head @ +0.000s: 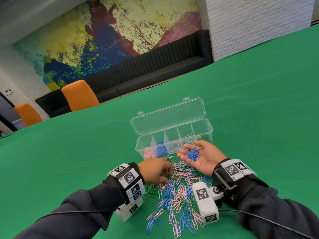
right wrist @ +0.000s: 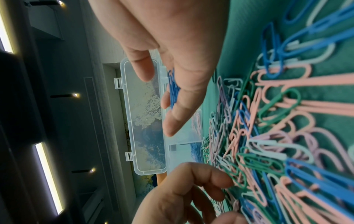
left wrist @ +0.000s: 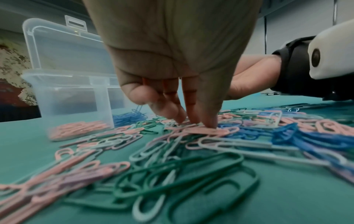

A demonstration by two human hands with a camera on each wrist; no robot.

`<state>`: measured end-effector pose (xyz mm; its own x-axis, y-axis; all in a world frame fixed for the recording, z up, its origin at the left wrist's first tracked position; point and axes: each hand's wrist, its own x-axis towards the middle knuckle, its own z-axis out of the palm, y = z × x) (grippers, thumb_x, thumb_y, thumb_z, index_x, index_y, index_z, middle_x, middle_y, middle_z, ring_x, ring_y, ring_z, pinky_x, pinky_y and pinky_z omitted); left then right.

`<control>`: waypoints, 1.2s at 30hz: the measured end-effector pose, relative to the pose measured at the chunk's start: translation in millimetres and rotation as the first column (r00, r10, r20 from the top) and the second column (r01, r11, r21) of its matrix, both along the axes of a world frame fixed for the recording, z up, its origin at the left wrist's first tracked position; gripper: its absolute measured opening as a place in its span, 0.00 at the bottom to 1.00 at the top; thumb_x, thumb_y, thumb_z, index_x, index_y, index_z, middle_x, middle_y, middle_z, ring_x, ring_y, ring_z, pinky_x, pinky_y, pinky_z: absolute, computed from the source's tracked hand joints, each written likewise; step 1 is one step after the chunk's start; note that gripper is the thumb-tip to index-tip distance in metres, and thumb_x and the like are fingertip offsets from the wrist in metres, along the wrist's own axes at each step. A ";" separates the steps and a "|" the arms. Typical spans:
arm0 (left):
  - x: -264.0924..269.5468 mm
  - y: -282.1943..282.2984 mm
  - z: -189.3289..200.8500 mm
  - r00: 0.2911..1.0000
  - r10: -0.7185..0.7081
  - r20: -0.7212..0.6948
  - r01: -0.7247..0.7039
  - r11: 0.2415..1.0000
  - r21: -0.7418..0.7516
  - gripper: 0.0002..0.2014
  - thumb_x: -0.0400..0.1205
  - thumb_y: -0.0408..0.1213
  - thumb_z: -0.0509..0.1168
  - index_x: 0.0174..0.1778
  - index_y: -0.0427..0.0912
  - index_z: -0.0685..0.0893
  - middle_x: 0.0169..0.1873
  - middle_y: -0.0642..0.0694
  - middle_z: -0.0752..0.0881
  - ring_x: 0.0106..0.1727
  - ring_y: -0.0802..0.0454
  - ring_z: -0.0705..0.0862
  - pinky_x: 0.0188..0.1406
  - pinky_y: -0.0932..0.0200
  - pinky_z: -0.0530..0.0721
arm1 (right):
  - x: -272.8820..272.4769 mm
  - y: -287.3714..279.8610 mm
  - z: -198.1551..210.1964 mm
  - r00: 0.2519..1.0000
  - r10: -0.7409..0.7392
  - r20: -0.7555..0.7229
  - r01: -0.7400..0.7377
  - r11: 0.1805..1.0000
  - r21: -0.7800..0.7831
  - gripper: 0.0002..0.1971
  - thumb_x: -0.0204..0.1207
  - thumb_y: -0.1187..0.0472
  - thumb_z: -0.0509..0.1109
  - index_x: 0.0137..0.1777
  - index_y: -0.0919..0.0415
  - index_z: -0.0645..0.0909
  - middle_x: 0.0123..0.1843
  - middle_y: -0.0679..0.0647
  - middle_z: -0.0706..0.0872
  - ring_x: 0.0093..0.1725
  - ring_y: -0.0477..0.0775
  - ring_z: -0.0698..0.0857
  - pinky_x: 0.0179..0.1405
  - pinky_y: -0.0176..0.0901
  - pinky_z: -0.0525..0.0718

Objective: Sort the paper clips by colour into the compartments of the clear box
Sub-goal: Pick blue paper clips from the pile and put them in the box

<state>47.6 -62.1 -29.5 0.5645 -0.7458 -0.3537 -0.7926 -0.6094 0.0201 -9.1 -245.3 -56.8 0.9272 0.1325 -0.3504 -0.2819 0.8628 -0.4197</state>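
- Cradling a small bunch of blue clips (head: 193, 156), the right hand (head: 201, 157) lies palm up with fingers relaxed and spread, not clenched; the bunch rests loose in the palm, just in front of the clear box (head: 174, 140).
- The left hand (head: 154, 170) is palm down over the far edge of the pile of paper clips (head: 176, 190); in the left wrist view its fingertips (left wrist: 209, 121) press straight down onto a pink clip (left wrist: 206, 131). Whether they pinch it cannot be told; the grip looks unclenched.
- The pile lies on the green bench (head: 259, 109) between the two wrists, a mix of pink, blue, green and white clips, spreading towards the person.
- The clear box stands just beyond the pile, its lid (head: 168, 116) tilted open at the back.
- Dividers split the box into five compartments in a row.
- Leftmost compartment: pink clips (head: 148, 153). Next one: blue clips (head: 161, 150).
- Middle compartment: a few pale pinkish clips (head: 175, 146), shade hard to tell.
- Fourth compartment: some pale clips (head: 188, 138), partly hidden by the right hand's fingers. The contents of the rightmost one cannot be made out.
- Both wrists carry bands with black-and-white markers and white camera housings.
- Behind the bench: two orange chairs (head: 79, 95), a long dark sofa (head: 155, 69) and a painted wall (head: 103, 31).
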 end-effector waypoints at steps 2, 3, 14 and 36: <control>-1.5 0.7 -0.2 1.000 -0.014 0.010 0.014 0.999 -0.031 0.13 0.77 0.41 0.70 0.56 0.46 0.81 0.49 0.50 0.81 0.44 0.56 0.75 0.44 0.63 0.73 | 0.4 -0.1 -0.5 1.000 0.002 0.002 -0.002 1.000 -0.002 0.16 0.85 0.58 0.51 0.48 0.71 0.74 0.42 0.68 0.78 0.45 0.67 0.81 0.23 0.47 0.88; -2.8 1.4 -0.1 1.000 -0.019 0.016 0.019 0.998 -0.053 0.12 0.77 0.41 0.70 0.56 0.46 0.81 0.48 0.52 0.80 0.43 0.57 0.75 0.44 0.63 0.72 | 0.5 -0.2 -0.7 1.000 0.002 0.003 -0.002 1.000 -0.005 0.16 0.85 0.58 0.51 0.48 0.71 0.74 0.42 0.68 0.78 0.45 0.67 0.81 0.23 0.47 0.88; -2.9 -1.0 -1.6 0.998 -0.061 -0.006 0.061 0.998 0.012 0.06 0.79 0.38 0.67 0.50 0.44 0.83 0.47 0.49 0.79 0.46 0.53 0.78 0.48 0.60 0.74 | 1.2 -0.7 -1.7 1.000 -0.019 -0.005 0.018 0.999 -0.040 0.17 0.85 0.58 0.52 0.46 0.72 0.75 0.43 0.68 0.79 0.44 0.68 0.82 0.27 0.49 0.87; 3.1 -3.5 -0.4 0.996 0.033 -0.080 -0.026 0.996 0.084 0.06 0.78 0.38 0.69 0.46 0.41 0.81 0.36 0.51 0.80 0.40 0.52 0.77 0.45 0.58 0.76 | -1.0 -1.6 2.5 0.999 -0.034 0.005 0.034 0.998 -0.055 0.18 0.86 0.58 0.52 0.45 0.71 0.76 0.42 0.69 0.80 0.43 0.67 0.82 0.27 0.47 0.87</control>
<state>50.6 -65.6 -29.9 0.5529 -0.6954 -0.4590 -0.7718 -0.6350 0.0324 -10.1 -246.9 -54.4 0.9323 0.0816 -0.3524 -0.2510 0.8474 -0.4678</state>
